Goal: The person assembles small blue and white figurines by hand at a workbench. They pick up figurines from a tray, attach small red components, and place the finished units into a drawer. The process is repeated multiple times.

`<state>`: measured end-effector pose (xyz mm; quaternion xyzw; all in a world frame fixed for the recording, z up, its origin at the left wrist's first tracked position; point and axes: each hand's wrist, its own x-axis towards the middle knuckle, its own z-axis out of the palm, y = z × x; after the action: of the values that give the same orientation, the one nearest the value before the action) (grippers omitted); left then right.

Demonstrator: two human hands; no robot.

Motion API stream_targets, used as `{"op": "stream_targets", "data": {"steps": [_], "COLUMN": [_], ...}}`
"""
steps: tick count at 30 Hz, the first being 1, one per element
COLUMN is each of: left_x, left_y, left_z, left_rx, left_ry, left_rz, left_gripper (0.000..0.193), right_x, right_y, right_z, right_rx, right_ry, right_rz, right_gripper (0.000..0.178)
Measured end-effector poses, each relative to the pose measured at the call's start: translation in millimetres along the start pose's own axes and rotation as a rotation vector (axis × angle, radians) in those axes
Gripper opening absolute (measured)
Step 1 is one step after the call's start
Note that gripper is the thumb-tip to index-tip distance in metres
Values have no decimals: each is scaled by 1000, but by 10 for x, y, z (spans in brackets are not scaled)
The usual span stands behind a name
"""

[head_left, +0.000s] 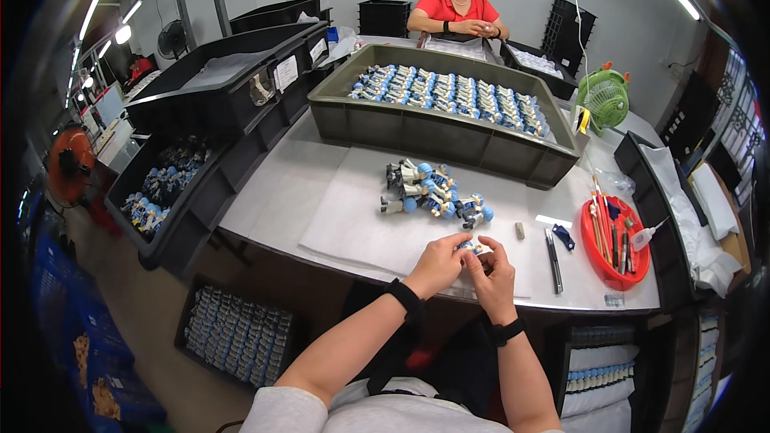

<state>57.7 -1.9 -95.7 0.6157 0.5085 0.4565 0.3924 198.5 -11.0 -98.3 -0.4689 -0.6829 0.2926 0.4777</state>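
Between my two hands, over the front edge of the white worktable, is a small toy figure (470, 248) in light blue and white, mostly covered by my fingers. My left hand (441, 263) closes on it from the left, and my right hand (492, 273) grips it from the right with thumb and fingers. Just beyond my hands lies a loose heap of similar blue and white toy figures (433, 190), on a white sheet (345, 220). Both my wrists wear black bands.
Behind the heap stands a large grey-green bin (433, 140) with rows of figures. At right are a red basket (615, 279) of brushes and tools, a pen-like tool (554, 261) and a green fan (603, 98). Black bins (216, 104) stand left. A co-worker (457, 12) sits opposite.
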Motion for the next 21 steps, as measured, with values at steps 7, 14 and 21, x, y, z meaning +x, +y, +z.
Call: {"op": "stream_targets", "data": {"steps": [7,14,21], "left_x": [-24,-37,-5], "left_y": [-175,-162,-188], "left_z": [-103,-85,-97], "left_rx": [-580,-481,-560], "left_ry": [-80,-55,-72], "left_rz": [-45,-5,-9], "left_gripper": [34,32,30], "right_x": [1,8,4], "right_y": [7,-18,-54], "right_z": [31,47,23], "right_rx": [-13,-7,6], "right_ry": [49,63,54], "right_rz": [-53,-36,-34], "right_gripper": [47,35,36]}}
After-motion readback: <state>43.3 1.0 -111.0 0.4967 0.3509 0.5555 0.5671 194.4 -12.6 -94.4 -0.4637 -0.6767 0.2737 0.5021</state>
